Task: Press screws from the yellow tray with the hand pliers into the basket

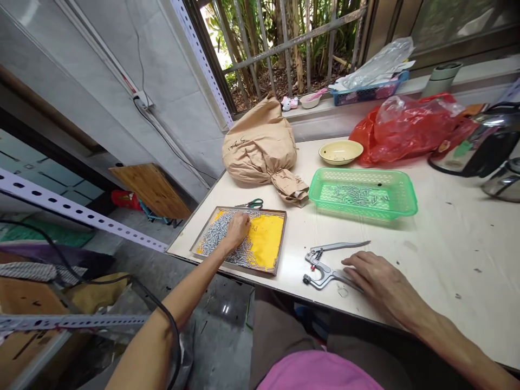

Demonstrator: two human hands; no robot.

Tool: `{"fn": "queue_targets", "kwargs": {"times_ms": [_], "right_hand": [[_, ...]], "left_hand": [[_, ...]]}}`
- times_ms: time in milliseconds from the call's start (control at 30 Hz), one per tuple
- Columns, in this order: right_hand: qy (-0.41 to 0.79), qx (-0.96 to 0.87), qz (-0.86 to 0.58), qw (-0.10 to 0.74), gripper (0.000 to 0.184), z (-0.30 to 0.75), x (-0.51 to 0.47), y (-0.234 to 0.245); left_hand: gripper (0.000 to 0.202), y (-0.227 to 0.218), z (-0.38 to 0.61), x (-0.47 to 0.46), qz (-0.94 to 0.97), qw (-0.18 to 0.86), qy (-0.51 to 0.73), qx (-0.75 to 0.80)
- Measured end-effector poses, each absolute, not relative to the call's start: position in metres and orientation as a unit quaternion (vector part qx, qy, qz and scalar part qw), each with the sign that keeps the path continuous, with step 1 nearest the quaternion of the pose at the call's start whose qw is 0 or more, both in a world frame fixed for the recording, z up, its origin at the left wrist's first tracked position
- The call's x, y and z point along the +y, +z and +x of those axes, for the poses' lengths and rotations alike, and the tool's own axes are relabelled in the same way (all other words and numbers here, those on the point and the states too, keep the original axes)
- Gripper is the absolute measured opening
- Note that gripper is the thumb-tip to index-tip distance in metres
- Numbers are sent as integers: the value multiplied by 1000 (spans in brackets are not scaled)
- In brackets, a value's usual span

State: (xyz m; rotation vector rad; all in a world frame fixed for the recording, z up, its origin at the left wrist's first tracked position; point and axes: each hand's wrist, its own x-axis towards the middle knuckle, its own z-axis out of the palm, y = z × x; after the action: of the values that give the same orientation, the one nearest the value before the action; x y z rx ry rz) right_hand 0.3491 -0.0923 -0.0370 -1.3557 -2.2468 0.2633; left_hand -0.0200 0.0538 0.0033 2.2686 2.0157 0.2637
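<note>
My left hand is over a shallow tray lined with yellow, its fingers curled together among many small silvery metal pins. Whatever is between those fingertips is hidden. My right hand lies palm down with fingers stretched out, over the end of the lower handle of a grey metal hand plier. The plier rests on the table with its two handles spread apart. Behind it stands a green plastic basket holding a scatter of similar metal pins.
Green-handled scissors lie behind the tray. A brown paper bag, a cream bowl, a red plastic bag and a metal kettle stand toward the window. The table ends close to my lap.
</note>
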Motion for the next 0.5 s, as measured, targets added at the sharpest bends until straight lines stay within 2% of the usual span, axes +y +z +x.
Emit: {"fn": "queue_targets", "kwargs": {"times_ms": [67, 100, 200, 267, 367, 500], "right_hand": [[106, -827, -502, 231, 27, 345, -99, -39], [110, -829, -503, 219, 26, 343, -102, -40], [110, -834, -509, 182, 20, 339, -108, -43], [102, -829, -526, 157, 17, 337, -110, -44], [89, -821, -552, 120, 14, 336, -109, -43], [60, -824, -554, 101, 18, 337, -108, -40]], "left_hand": [[12, 7, -8, 44, 734, 93, 110, 663], [12, 8, 1, 36, 721, 148, 132, 664], [16, 7, 34, 6, 635, 385, 203, 638], [18, 5, 57, -14, 576, 493, 210, 617], [17, 2, 85, -36, 545, 536, 199, 613], [15, -2, 106, -46, 550, 536, 159, 620]]}}
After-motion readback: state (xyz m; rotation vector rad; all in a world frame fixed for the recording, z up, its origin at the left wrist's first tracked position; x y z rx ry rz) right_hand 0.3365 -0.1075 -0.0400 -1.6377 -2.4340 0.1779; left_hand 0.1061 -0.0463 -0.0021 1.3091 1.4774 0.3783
